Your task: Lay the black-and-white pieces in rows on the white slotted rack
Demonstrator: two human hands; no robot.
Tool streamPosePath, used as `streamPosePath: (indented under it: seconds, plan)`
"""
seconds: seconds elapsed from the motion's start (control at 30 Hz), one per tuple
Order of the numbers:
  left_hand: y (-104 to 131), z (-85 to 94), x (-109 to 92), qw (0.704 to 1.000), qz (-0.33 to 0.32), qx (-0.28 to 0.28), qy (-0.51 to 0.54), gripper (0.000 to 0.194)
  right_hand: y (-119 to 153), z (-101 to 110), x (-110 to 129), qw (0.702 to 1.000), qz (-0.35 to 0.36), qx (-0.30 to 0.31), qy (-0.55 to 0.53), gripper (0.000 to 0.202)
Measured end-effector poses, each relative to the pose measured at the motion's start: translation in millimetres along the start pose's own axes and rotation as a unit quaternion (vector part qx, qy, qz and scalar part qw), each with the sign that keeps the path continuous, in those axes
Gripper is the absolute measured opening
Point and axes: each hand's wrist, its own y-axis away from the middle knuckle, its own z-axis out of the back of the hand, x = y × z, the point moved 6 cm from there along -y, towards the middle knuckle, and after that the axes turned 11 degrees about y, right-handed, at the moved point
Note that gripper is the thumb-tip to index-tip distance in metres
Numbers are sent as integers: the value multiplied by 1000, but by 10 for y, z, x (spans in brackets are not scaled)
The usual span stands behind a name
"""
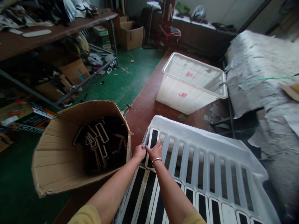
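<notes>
A long flat strip with a white rim and a black middle (154,135) lies at the near left corner of a white slotted rack (184,141). My right hand (155,151), with a bracelet at the wrist, grips this strip across its width, the thumb on its left side and the fingers towards the right. Close beside the thumb, my left hand (139,153) is closed in a pinch at the strip's left edge; what its fingertips hold is hidden. Similar strips (149,193) lie side by side in a row nearer to me, partly under my forearms.
At left stands a tall open cardboard box (56,155) with black pieces and white-rimmed frames inside. Beyond the rack is a white plastic tub (177,90). A cluttered workbench (70,27) runs along the left; stacked pale sheets (259,68) stand at right.
</notes>
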Motion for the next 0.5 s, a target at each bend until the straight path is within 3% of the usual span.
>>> streamPosePath:
  seconds: [0.3, 0.5]
  plan:
    - [-100, -37, 188, 986, 19, -4, 165, 19, -15, -47, 93, 999, -38, 7, -36, 101]
    - [9, 175, 360, 971, 28, -61, 228, 22, -4, -101, 164, 998, -55, 17, 17, 100]
